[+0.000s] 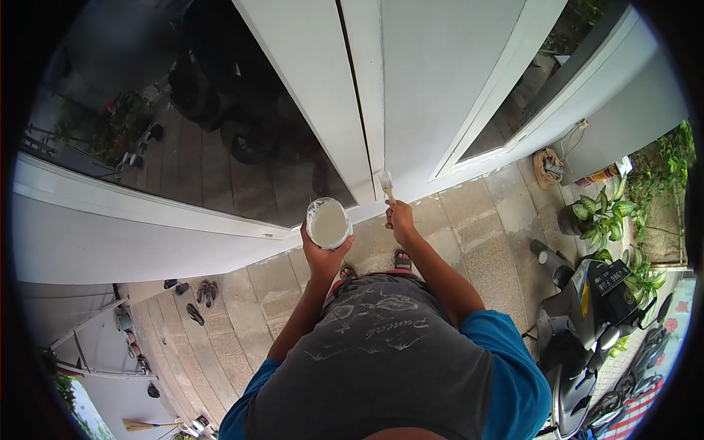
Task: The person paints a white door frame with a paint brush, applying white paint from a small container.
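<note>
My left hand (pixel 323 253) is wrapped round a tub of white paint (pixel 328 223), its open top facing up and white smears along the rim. In my right hand (pixel 400 220) is a paintbrush (pixel 387 189), gripped by its handle. The white bristles point away from me and overlap the white door frame (pixel 374 139) near its lower end. The tub is to the left of the brush, in front of the corner of a dark glass pane (pixel 242 132).
Tiled paving (pixel 469 220) runs along the wall's foot. Several sandals (pixel 207 293) lie at left. On the right are a potted plant (pixel 598 216), a paper bag (pixel 547 167) by the wall and a parked motorbike (pixel 579 323). A broom (pixel 147 424) lies at lower left.
</note>
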Demonstrator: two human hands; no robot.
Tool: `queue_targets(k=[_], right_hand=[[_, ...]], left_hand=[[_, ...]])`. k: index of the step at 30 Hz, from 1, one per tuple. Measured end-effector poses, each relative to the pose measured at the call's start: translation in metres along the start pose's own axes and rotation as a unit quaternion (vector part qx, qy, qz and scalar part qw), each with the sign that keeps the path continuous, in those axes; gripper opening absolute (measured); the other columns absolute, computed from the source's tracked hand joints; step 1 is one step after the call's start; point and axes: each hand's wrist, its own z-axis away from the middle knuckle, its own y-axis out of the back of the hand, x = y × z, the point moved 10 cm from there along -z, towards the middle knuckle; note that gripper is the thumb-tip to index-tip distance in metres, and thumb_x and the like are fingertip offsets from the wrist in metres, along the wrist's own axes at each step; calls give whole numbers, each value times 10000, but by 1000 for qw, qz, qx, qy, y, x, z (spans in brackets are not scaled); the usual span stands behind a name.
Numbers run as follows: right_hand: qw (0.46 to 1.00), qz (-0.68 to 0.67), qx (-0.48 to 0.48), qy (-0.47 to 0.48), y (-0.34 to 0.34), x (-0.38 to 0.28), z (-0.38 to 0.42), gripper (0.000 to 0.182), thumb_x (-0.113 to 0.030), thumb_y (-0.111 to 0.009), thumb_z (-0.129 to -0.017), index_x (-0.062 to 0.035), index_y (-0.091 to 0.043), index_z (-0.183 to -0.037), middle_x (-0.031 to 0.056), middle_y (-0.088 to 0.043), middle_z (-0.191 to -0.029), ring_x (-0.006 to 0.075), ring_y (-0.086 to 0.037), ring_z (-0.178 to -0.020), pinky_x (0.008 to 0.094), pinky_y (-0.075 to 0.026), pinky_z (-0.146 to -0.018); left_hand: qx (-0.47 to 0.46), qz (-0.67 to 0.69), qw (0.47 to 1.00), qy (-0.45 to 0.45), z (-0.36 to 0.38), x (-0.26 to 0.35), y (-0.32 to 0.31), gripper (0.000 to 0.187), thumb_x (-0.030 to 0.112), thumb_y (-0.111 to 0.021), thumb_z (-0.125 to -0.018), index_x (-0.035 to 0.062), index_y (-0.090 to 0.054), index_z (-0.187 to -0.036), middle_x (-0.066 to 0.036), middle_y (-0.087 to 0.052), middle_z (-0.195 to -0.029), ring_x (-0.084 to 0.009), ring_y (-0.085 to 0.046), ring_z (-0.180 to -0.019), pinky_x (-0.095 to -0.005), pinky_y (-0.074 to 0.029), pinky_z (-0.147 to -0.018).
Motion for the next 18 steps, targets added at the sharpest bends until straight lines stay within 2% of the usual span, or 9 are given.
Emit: queue_targets(k=[1,3,7,9,10,12,15,18], right_hand=[[1000,1,-1,1,2,1,-6,256,-247,-473,-1020,-30,-576,-1110,-58,-371,-625,59,-302,-475,242,-259,-435],[998,-12,-63,15,-21,-24,6,252,-230,-459,-1016,-14,-549,-1108,-51,-363,-616,68,-294,-471,251,-262,-437],[980,-100,-151,82,-84,-135,101,261,-252,-495,-1014,-14,-579,-1079,-48,-366,-635,62,-282,-484,242,-269,-446],[966,-83,-191,156,-102,-183,152,306,-265,-495,-1025,1,-572,-1156,-51,-358,-655,54,-277,-511,234,-261,-460],[966,-83,-190,156,-106,-197,168,306,-265,-495,-1025,1,-572,-1156,-51,-358,-655,54,-277,-511,234,-261,-460],[922,-42,-229,309,-116,-241,203,331,-258,-486,-1033,2,-558,-1226,-57,-347,-665,44,-275,-537,223,-259,-472],[917,-24,-236,321,-121,-252,191,324,-244,-478,-1037,-3,-557,-1238,-63,-342,-670,38,-276,-557,212,-260,-481],[932,-11,-206,297,-102,-206,129,332,-256,-474,-1038,-1,-557,-1233,-57,-340,-656,41,-274,-524,217,-256,-470]], left_hand=[[-1,2,1000,-1,0,0,0,930,70,-885,-654,-15,-329,-1394,-147,-550,-1253,-226,-565,-1148,-367,-456,-979],[2,3,1000,-2,0,2,0,934,72,-887,-654,-15,-327,-1396,-145,-551,-1251,-225,-566,-1146,-367,-458,-977],[1,-2,1000,7,1,3,0,925,80,-890,-655,-10,-335,-1389,-141,-556,-1247,-221,-573,-1135,-362,-461,-972],[1,-7,1000,1,0,3,0,920,82,-890,-656,-9,-337,-1386,-140,-558,-1245,-220,-574,-1132,-360,-462,-970],[3,-5,1000,8,0,1,0,919,84,-891,-655,-8,-339,-1384,-140,-559,-1244,-220,-575,-1132,-359,-462,-969],[5,-1,1000,17,2,1,-1,918,85,-892,-654,-7,-341,-1382,-140,-561,-1242,-221,-576,-1132,-359,-463,-968],[0,-19,1000,20,1,3,-1,927,88,-896,-648,-6,-341,-1385,-139,-562,-1242,-224,-576,-1135,-360,-462,-968],[5,8,1000,7,2,-3,0,932,84,-897,-638,-6,-346,-1385,-143,-562,-1245,-229,-576,-1139,-363,-464,-969]])
